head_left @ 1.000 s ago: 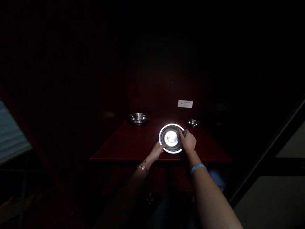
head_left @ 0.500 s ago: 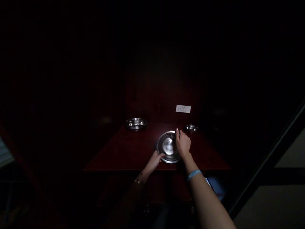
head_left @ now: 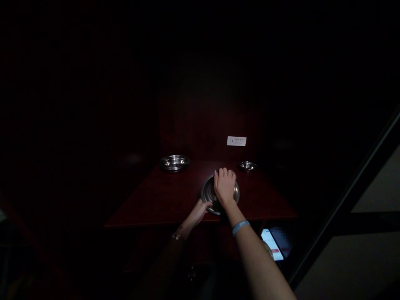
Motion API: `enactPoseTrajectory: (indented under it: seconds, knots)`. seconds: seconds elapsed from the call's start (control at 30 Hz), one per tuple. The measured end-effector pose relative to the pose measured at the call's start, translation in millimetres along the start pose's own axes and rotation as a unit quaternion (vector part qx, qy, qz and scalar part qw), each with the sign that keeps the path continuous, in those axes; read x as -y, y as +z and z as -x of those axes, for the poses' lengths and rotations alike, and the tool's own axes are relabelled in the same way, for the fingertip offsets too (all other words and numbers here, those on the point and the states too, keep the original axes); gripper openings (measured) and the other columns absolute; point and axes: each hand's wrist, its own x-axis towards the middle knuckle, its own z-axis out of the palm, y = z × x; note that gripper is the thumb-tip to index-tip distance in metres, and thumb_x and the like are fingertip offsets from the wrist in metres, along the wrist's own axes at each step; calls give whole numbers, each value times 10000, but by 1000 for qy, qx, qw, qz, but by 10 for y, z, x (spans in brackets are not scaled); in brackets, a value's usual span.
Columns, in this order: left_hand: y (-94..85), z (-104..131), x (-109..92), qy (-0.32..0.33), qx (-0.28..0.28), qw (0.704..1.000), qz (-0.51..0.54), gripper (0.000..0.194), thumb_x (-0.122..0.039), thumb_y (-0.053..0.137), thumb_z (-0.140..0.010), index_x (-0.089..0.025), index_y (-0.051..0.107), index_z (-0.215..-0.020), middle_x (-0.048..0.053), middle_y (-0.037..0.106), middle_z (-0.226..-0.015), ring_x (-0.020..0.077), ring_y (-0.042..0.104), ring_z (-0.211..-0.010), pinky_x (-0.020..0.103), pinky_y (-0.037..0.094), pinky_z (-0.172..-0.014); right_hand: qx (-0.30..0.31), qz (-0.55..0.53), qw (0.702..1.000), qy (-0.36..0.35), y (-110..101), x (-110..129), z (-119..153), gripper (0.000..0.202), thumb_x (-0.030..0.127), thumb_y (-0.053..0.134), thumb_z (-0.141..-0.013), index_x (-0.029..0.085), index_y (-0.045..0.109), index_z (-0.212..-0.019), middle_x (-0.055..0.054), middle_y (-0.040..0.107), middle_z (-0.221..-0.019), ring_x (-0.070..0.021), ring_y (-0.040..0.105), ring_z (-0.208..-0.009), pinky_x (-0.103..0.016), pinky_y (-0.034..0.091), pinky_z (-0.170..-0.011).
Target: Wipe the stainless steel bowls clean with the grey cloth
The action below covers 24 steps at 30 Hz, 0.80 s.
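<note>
A round, shiny metal plate point(head_left: 210, 189) is held tilted above the front part of the dark red table point(head_left: 150, 204). My left hand point(head_left: 200, 209) grips its lower left rim, thumb on top. Over the plate's upper right part lies my right hand point(head_left: 225, 183), its fingers bent together and pressed to the plate; whether they hold anything is hidden. Several stacked metal plates point(head_left: 174, 163) sit at the table's back left. At the back right is a small metal bowl point(head_left: 247, 166).
A white socket panel point(head_left: 236, 141) is on the wall behind the table. Below the table's right front edge, a lit phone point(head_left: 272, 244) shows. A dark diagonal frame edge point(head_left: 346, 193) runs along the right side.
My right hand has moved left across the plate from its right rim and covers more of it. More of the phone shows below the table. The view has shifted slightly.
</note>
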Motion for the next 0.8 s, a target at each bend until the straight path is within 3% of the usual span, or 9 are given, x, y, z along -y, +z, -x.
enactPoseTrajectory:
  seconds: [0.13, 0.27, 0.4, 0.5, 0.67, 0.8]
  knots:
    - [15, 5, -16, -15, -39, 999, -10, 425, -43, 616, -619, -156, 669, -1026, 45, 746, -845, 254, 705, -935, 414, 538, -939, 13, -15, 999, -43, -30, 80, 4, 382, 355, 306, -1057, 155, 630, -1023, -149, 653, -1060, -285, 541, -1017, -455, 325, -1014]
    - [0, 7, -21, -24, -26, 999, -8, 539, -48, 611, -650, -153, 627, -1178, 103, 760, -1051, 271, 699, -1031, 444, 506, -1012, 35, -31, 992, -117, -16, 188, 25, 365, 368, 323, -1052, 162, 622, -1014, -140, 649, -1070, -279, 546, -1039, -469, 319, -1058]
    - [-15, 56, -44, 14, 4, 1000, 6, 510, -161, 588, -820, -226, 570, -1326, 123, 686, -1307, 293, 597, -1275, 490, 460, -1067, 61, -60, 977, -196, 41, 340, 53, 343, 396, 360, -1048, 166, 613, -1036, -123, 645, -1100, -257, 551, -1092, -444, 300, -1119]
    - [-7, 78, -60, 26, 2, 999, 19, 440, -260, 537, -914, -245, 563, -1353, 115, 643, -1381, 304, 548, -1336, 502, 457, -1071, 86, -80, 963, -243, 48, 401, 51, 353, 415, 372, -1048, 156, 612, -1058, -118, 647, -1109, -245, 555, -1109, -428, 299, -1138]
    - [24, 33, -58, 11, -25, 999, 19, 426, -192, 540, -900, -210, 589, -1322, 139, 680, -1309, 309, 579, -1299, 500, 467, -1063, 120, -105, 958, -238, -72, 326, 21, 364, 408, 340, -1058, 180, 622, -1080, -101, 649, -1148, -235, 546, -1142, -425, 305, -1148]
    - [30, -6, -48, 21, -10, 1000, 19, 520, -62, 542, -805, -208, 597, -1301, 128, 693, -1287, 303, 622, -1239, 492, 478, -1057, 133, -135, 959, -209, -171, 226, -4, 332, 372, 349, -1058, 208, 636, -1091, -88, 651, -1168, -233, 534, -1166, -437, 296, -1162]
